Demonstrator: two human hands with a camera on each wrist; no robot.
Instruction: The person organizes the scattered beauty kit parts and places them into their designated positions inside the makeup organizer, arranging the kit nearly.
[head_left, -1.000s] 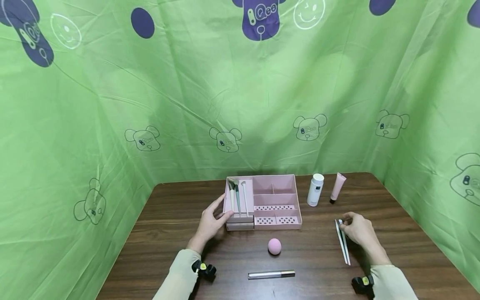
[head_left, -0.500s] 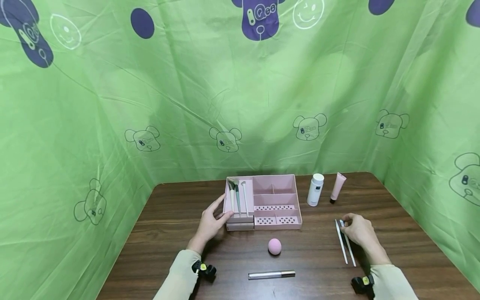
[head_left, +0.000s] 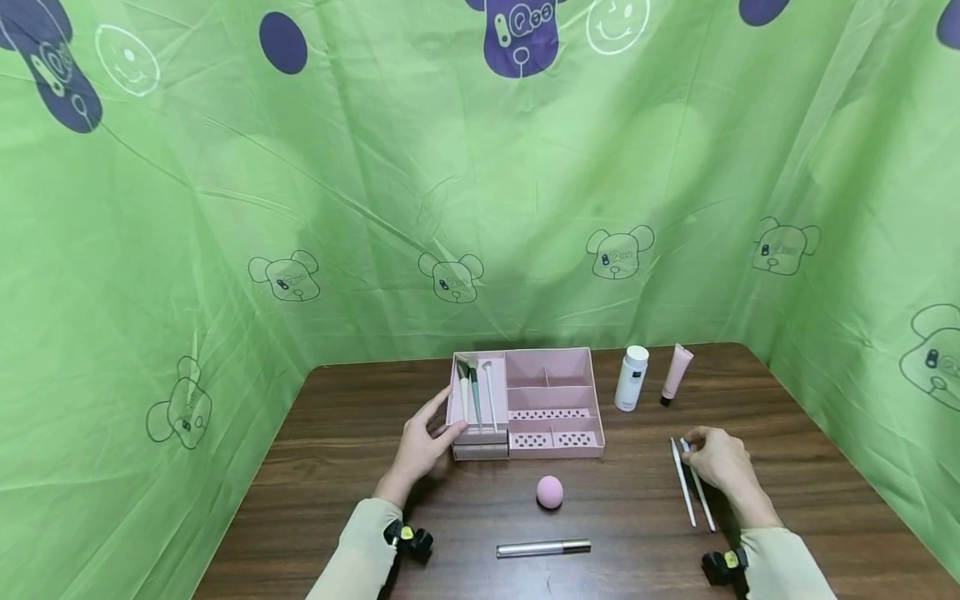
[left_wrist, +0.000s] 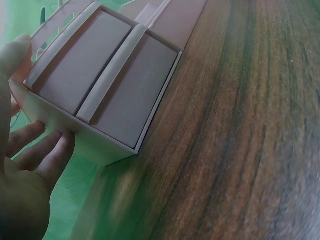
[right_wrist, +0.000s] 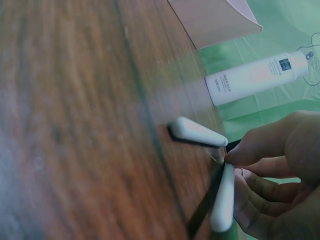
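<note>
My left hand holds the front left corner of a pink makeup organizer, thumb at the top edge and fingers along the outer side wall. Two drawer fronts show close up in the left wrist view. Farther right, my right hand pinches the far end of a slim white-handled makeup brush between thumb and forefinger. Its tip is hidden by the fingers. Beside it on the table lies a second white-handled brush, the two spreading apart toward me. In the right wrist view, the held brush's rounded handle points toward the camera.
Several brushes lie in the organizer's left tray. A white bottle and a pink tube stand behind my right hand. A pink ball-shaped sponge and a silver tube lie in front. Green curtain surrounds the table.
The near end of the brush in my right hand has swung right, widening the gap to the other brush. My left hand stays on the organizer.
</note>
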